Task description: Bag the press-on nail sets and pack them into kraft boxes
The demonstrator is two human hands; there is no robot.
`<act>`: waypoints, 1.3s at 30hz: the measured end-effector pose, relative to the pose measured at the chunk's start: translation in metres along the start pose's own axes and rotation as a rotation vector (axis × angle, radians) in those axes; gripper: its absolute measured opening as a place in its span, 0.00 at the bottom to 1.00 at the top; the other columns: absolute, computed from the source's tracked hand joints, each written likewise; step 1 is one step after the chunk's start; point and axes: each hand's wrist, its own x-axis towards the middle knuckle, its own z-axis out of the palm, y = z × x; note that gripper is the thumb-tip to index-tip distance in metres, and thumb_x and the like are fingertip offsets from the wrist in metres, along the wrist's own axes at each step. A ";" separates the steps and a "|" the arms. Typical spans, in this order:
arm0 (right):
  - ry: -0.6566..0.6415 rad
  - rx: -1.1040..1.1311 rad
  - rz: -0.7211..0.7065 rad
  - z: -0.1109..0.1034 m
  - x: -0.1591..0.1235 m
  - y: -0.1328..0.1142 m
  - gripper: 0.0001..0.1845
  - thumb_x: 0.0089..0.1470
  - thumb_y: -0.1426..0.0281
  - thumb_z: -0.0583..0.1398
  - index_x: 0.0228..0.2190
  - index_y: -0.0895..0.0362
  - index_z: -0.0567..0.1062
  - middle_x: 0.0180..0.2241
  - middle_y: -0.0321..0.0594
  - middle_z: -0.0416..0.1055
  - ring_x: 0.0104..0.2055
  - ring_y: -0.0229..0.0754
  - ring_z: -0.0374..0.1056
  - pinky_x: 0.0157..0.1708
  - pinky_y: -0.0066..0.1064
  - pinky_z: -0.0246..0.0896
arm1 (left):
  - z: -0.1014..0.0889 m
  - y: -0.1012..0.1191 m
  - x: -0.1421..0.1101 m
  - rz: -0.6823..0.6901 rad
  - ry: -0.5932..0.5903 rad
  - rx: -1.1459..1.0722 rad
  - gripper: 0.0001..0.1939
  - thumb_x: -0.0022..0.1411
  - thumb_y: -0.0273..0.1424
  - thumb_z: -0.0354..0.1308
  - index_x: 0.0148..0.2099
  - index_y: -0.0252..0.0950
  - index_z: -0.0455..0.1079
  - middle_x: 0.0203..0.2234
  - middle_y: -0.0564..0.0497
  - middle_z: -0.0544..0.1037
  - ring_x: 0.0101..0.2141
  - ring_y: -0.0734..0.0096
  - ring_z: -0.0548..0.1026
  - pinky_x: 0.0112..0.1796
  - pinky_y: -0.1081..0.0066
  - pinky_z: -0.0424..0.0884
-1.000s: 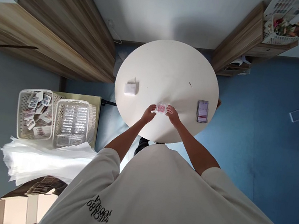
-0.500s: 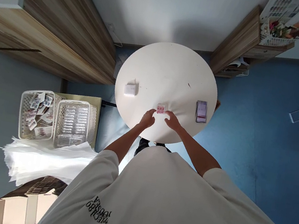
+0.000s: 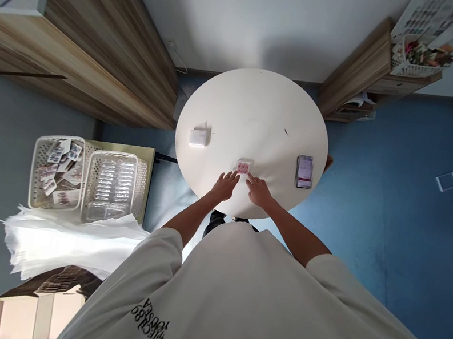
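Apparently the step in hand is the handling of the small pink-filled case (image 3: pixel 244 166), which lies midway across the bench (image 3: pixel 258 105), toward its near edge. The left hand (image 3: pixel 225 186) and right hand (image 3: pixel 258 191) are spread, pinching nothing, fingertips at its near corners; whether they touch it, I can't tell. Any next move, I'd judge, calls for light, even fingertips on both sides.

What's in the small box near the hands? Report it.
Pink pieces show in the box, too small to identify. Whatever lies beneath them is covered.
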 end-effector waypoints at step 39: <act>0.044 0.164 -0.572 0.009 0.026 -0.254 0.24 0.64 0.74 0.56 0.59 0.53 0.77 0.66 0.48 0.67 0.67 0.57 0.64 0.67 0.50 0.61 | -0.018 -0.054 -0.300 -0.440 0.841 -0.267 0.32 0.64 0.22 0.55 0.70 0.38 0.68 0.72 0.39 0.64 0.72 0.45 0.60 0.71 0.46 0.54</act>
